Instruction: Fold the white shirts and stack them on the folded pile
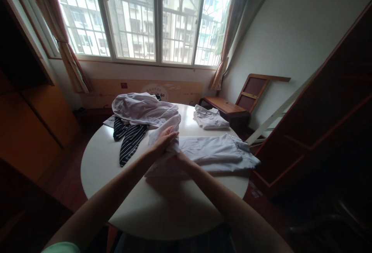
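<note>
A white shirt (209, 150) lies spread on the round white table (162, 206). My left hand (164, 140) grips a raised fold of this shirt near its left end, fingers closed on the cloth. My right hand (181, 157) reaches under that fold; its fingers are hidden by the fabric. A heap of white clothes (142, 107) and a dark striped garment (129, 140) lie at the table's far left. A folded white shirt (209, 119) rests at the far right.
A wooden chair (232, 104) stands beyond the table by the wall. A large window (145, 16) with curtains fills the back. Dark wooden furniture (325, 121) stands at the right, and orange cabinets (37, 121) at the left.
</note>
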The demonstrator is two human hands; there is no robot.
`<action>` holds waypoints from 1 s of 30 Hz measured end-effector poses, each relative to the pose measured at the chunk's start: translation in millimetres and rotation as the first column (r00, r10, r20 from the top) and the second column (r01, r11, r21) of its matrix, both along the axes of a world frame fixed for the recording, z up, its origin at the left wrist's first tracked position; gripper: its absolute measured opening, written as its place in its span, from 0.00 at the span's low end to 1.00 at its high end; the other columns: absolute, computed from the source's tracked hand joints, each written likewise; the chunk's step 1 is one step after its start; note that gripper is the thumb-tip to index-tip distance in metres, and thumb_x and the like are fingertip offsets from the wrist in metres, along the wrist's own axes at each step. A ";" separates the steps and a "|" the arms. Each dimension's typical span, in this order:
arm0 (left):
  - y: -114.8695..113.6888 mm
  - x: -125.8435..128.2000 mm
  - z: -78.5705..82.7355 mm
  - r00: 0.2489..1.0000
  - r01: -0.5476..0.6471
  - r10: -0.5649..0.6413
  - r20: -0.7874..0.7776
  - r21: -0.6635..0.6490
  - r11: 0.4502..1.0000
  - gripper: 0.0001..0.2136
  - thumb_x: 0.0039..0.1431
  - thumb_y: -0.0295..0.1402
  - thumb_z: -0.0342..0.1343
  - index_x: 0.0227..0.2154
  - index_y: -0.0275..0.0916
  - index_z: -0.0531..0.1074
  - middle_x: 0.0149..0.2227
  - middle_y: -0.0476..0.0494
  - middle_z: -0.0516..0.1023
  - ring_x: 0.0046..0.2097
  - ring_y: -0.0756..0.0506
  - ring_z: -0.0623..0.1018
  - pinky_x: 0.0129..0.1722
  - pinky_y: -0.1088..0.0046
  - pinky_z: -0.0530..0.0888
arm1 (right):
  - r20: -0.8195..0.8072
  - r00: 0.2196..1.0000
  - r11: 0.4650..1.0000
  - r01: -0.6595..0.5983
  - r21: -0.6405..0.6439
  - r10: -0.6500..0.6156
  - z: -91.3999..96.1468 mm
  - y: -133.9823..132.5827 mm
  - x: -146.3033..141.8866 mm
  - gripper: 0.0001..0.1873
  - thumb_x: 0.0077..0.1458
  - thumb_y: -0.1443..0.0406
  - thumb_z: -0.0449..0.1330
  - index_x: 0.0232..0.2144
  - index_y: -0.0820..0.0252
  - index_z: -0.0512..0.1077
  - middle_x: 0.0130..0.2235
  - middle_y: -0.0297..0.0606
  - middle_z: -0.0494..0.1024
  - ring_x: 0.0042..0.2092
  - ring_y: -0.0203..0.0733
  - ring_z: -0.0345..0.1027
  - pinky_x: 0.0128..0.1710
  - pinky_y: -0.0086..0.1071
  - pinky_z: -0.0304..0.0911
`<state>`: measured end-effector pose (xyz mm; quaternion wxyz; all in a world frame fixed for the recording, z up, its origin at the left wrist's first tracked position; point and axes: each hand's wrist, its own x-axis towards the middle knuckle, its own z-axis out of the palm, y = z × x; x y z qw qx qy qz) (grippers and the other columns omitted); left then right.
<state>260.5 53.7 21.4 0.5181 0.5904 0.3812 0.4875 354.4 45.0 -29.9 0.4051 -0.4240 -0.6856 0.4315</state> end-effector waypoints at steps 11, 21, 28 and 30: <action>3.7 -62.9 -30.4 0.839 -0.161 0.339 -0.425 0.401 0.902 0.26 0.58 0.45 0.41 0.54 0.33 0.60 0.52 0.35 0.70 0.54 0.41 0.68 0.55 0.61 0.62 | -0.150 0.962 0.850 0.122 -0.513 -0.229 13.3 7.1 88.4 0.18 0.46 0.55 0.59 0.35 0.62 0.66 0.31 0.40 0.73 0.30 0.37 0.69 0.34 0.31 0.66; 2.7 -44.6 -49.6 0.529 -0.104 0.414 -0.741 0.427 0.898 0.28 0.62 0.43 0.34 0.58 0.28 0.54 0.61 0.32 0.55 0.63 0.42 0.54 0.60 0.60 0.54 | -0.200 0.944 0.902 0.167 -0.397 -0.263 -1.8 0.1 89.5 0.19 0.35 0.64 0.56 0.35 0.60 0.63 0.22 0.25 0.63 0.21 0.30 0.55 0.21 0.24 0.52; -4.0 -17.0 -64.9 0.261 0.041 0.439 -0.860 0.464 0.885 0.30 0.61 0.46 0.35 0.58 0.27 0.55 0.62 0.29 0.52 0.63 0.37 0.50 0.59 0.57 0.53 | -0.196 0.918 0.910 0.276 -0.309 -0.345 1.6 -6.0 91.7 0.13 0.33 0.63 0.51 0.28 0.57 0.57 0.21 0.26 0.58 0.23 0.33 0.54 0.23 0.27 0.52; -5.2 -15.0 -66.9 0.224 0.065 0.423 -0.878 0.446 0.893 0.31 0.60 0.47 0.35 0.58 0.26 0.55 0.61 0.28 0.53 0.63 0.36 0.51 0.59 0.57 0.52 | -0.097 0.925 0.906 0.334 -0.261 -0.368 0.9 -6.4 91.7 0.12 0.34 0.63 0.52 0.27 0.57 0.57 0.22 0.26 0.58 0.23 0.33 0.54 0.24 0.27 0.52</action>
